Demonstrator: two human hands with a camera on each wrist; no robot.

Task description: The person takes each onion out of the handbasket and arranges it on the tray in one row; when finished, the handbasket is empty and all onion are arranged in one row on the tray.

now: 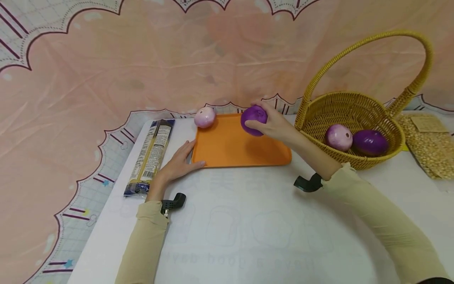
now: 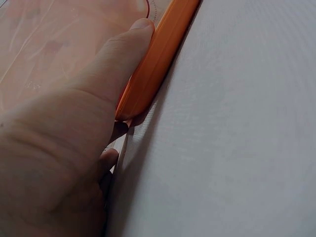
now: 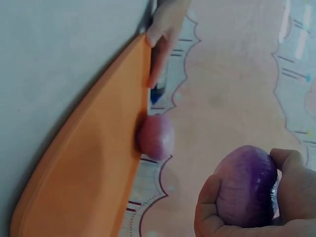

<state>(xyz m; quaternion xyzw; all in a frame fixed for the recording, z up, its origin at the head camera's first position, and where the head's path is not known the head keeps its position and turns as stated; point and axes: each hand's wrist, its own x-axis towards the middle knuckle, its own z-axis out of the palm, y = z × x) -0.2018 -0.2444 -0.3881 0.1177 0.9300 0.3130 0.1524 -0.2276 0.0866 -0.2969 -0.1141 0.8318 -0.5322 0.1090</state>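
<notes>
Fingers of the right hand (image 1: 272,120) are curled around a purple onion (image 1: 251,115), held above the orange tray (image 1: 228,148). Straight fingers of the left hand (image 1: 177,162) touch this tray at its near left corner, while a pale onion (image 1: 205,117) sits at the far left corner. To the right, a wicker basket (image 1: 342,101) contains two more onions (image 1: 339,137).

Faint words (image 1: 244,258), seemingly "a good day", could be made out on the white tabletop (image 1: 241,197), while the small print (image 1: 161,138) and barcode (image 1: 147,174) on the long packet's label could not be read.
</notes>
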